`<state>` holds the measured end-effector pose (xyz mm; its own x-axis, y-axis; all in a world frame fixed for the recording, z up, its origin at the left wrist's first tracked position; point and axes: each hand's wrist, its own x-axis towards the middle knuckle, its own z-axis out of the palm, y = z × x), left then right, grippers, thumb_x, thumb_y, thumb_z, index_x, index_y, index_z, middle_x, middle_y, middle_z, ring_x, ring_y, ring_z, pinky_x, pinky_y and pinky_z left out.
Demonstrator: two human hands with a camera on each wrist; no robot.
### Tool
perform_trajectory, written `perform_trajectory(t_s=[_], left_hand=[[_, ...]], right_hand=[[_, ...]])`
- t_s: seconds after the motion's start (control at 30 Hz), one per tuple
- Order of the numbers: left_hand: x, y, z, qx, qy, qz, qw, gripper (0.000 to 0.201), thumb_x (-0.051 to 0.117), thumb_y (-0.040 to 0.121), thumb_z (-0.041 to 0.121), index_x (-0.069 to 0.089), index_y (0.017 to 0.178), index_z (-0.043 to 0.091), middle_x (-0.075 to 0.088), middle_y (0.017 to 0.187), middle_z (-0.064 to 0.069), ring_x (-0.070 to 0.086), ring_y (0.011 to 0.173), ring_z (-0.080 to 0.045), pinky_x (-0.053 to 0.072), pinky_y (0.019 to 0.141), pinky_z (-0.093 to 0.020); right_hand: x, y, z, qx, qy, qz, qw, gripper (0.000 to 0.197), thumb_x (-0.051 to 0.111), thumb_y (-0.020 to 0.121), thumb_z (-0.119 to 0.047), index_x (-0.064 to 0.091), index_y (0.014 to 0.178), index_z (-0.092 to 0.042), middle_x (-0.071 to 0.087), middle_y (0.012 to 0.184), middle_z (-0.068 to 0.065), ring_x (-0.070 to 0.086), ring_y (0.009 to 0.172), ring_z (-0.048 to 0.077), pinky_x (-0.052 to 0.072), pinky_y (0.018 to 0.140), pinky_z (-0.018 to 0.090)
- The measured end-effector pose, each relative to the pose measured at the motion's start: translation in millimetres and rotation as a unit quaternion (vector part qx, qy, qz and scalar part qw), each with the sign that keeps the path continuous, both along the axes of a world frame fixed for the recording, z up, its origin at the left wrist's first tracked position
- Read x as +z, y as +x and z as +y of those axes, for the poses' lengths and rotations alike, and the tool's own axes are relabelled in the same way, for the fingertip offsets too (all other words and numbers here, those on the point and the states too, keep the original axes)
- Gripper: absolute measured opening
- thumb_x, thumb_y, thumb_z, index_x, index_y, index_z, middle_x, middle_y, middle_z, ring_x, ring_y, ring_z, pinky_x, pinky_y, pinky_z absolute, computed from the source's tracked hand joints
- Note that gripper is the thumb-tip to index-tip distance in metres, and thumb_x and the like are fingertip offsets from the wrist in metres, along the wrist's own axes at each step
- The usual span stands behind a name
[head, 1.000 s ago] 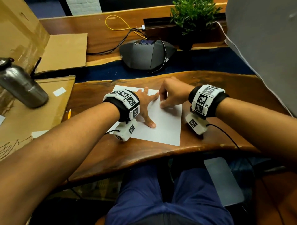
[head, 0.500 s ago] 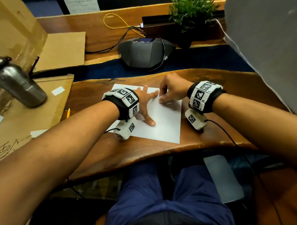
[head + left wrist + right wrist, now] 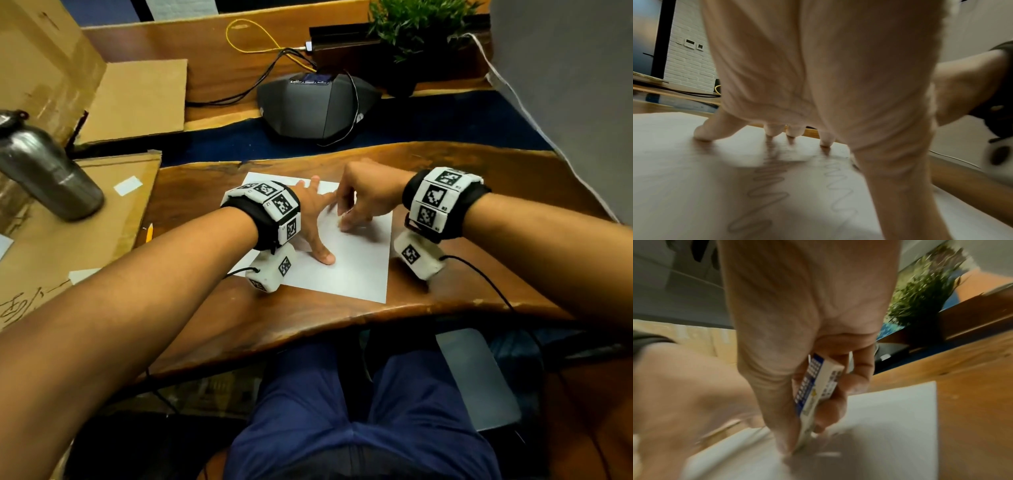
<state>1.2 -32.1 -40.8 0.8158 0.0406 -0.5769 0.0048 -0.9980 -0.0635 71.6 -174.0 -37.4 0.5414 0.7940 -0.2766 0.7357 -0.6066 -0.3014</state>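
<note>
A white sheet of paper (image 3: 346, 270) lies on the wooden desk (image 3: 479, 294). My left hand (image 3: 313, 219) is spread flat on it, fingertips (image 3: 702, 134) pressing the paper (image 3: 694, 186) down. Pencil squiggles (image 3: 764, 191) run across the sheet below that hand. My right hand (image 3: 366, 198) pinches a white eraser in a blue-and-white sleeve (image 3: 818, 391) between thumb and fingers. The eraser's lower end touches the paper (image 3: 890, 410) near the left hand's index finger.
A steel bottle (image 3: 44, 168) stands on cardboard (image 3: 61, 246) at the left, with a yellow pencil (image 3: 149, 231) at its edge. A grey conference phone (image 3: 315, 106), its cables and a potted plant (image 3: 414, 27) sit behind the desk. A grey panel (image 3: 575, 85) rises at the right.
My right hand has slid toward me over the sheet with the eraser. The left hand has stayed flat on the paper.
</note>
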Motion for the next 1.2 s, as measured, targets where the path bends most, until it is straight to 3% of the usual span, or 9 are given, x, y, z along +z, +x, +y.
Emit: perform_trajectory(t_s=[0.13, 0.27, 0.43, 0.53, 0.6, 0.73, 0.87, 1.03, 1.2], left_hand=[[0, 1, 0, 0.01, -0.001, 0.006, 1.0, 0.142, 0.082, 0.049, 0.072, -0.012, 0.152, 0.046, -0.019, 0.164, -0.006, -0.009, 0.151, -0.036, 0.014, 0.116, -0.063], [1, -1, 0, -0.006, 0.005, 0.0, 1.0, 0.138, 0.081, 0.052, 0.073, -0.006, 0.155, 0.041, -0.02, 0.163, -0.009, -0.006, 0.151, -0.038, 0.015, 0.118, -0.06], [-1, 0, -1, -0.001, 0.005, 0.004, 1.0, 0.142, 0.08, 0.046, 0.076, -0.01, 0.152, 0.049, -0.018, 0.164, -0.008, -0.006, 0.151, -0.038, 0.018, 0.116, -0.063], [1, -2, -1, -0.001, 0.016, -0.002, 1.0, 0.137, 0.079, 0.052, 0.075, -0.006, 0.155, 0.043, -0.019, 0.164, -0.008, -0.004, 0.151, -0.037, 0.018, 0.117, -0.06], [1, -1, -1, 0.0, 0.013, 0.001, 1.0, 0.137, 0.079, 0.052, 0.075, -0.007, 0.154, 0.043, -0.02, 0.163, -0.008, -0.005, 0.151, -0.037, 0.016, 0.118, -0.06], [1, 0, -2, 0.01, 0.006, 0.011, 1.0, 0.14, 0.081, 0.05, 0.074, -0.013, 0.151, 0.049, -0.02, 0.164, -0.007, -0.008, 0.151, -0.036, 0.015, 0.116, -0.062], [3, -1, -4, 0.01, 0.018, 0.012, 1.0, 0.138, 0.08, 0.052, 0.073, -0.008, 0.154, 0.043, -0.021, 0.163, -0.007, -0.008, 0.151, -0.036, 0.015, 0.117, -0.06], [0, 0, -2, 0.016, -0.003, 0.011, 1.0, 0.143, 0.082, 0.048, 0.073, -0.015, 0.151, 0.048, -0.022, 0.163, -0.004, -0.011, 0.151, -0.034, 0.013, 0.117, -0.062], [2, 0, -3, 0.018, 0.011, 0.014, 1.0, 0.143, 0.081, 0.047, 0.074, -0.014, 0.151, 0.047, -0.022, 0.163, -0.005, -0.009, 0.151, -0.034, 0.014, 0.117, -0.061]], right_hand=[[-1, 14, -4, -0.085, 0.062, -0.078, 0.991, 0.015, 0.084, 0.076, -0.031, 0.075, 0.075, -0.018, 0.072, 0.076, -0.001, 0.064, 0.076, 0.017, 0.056, 0.063, 0.033], [-6, -12, 2, 0.008, 0.021, 0.011, 1.0, 0.016, 0.084, 0.078, -0.03, 0.075, 0.077, -0.017, 0.071, 0.075, -0.004, 0.064, 0.069, 0.011, 0.053, 0.061, 0.027], [-3, 6, -4, -0.057, 0.055, -0.077, 0.994, 0.017, 0.084, 0.076, -0.032, 0.074, 0.077, -0.018, 0.073, 0.081, 0.0, 0.065, 0.073, 0.017, 0.054, 0.062, 0.033], [-6, -9, 0, 0.008, 0.035, -0.009, 0.999, 0.017, 0.084, 0.076, -0.029, 0.07, 0.07, -0.022, 0.071, 0.076, -0.004, 0.064, 0.07, 0.013, 0.051, 0.06, 0.028], [-5, -8, 0, 0.004, 0.03, 0.012, 0.999, 0.016, 0.084, 0.077, -0.03, 0.071, 0.07, -0.024, 0.072, 0.076, -0.004, 0.064, 0.069, 0.012, 0.052, 0.062, 0.028], [-6, 8, -5, -0.066, 0.072, -0.088, 0.991, 0.018, 0.083, 0.077, -0.034, 0.072, 0.075, -0.02, 0.073, 0.08, 0.001, 0.061, 0.069, 0.014, 0.049, 0.057, 0.028], [-2, 0, -3, -0.004, 0.023, 0.031, 0.999, 0.016, 0.085, 0.076, -0.032, 0.075, 0.077, -0.02, 0.074, 0.079, -0.004, 0.066, 0.07, 0.013, 0.051, 0.061, 0.024], [-3, 12, -11, -0.063, 0.076, -0.067, 0.993, 0.018, 0.084, 0.078, -0.031, 0.076, 0.081, -0.014, 0.073, 0.083, 0.001, 0.064, 0.073, 0.015, 0.046, 0.056, 0.022], [1, -4, -11, -0.005, 0.025, 0.02, 0.999, 0.015, 0.085, 0.077, -0.03, 0.078, 0.079, -0.018, 0.072, 0.078, -0.008, 0.065, 0.071, 0.009, 0.048, 0.058, 0.019]])
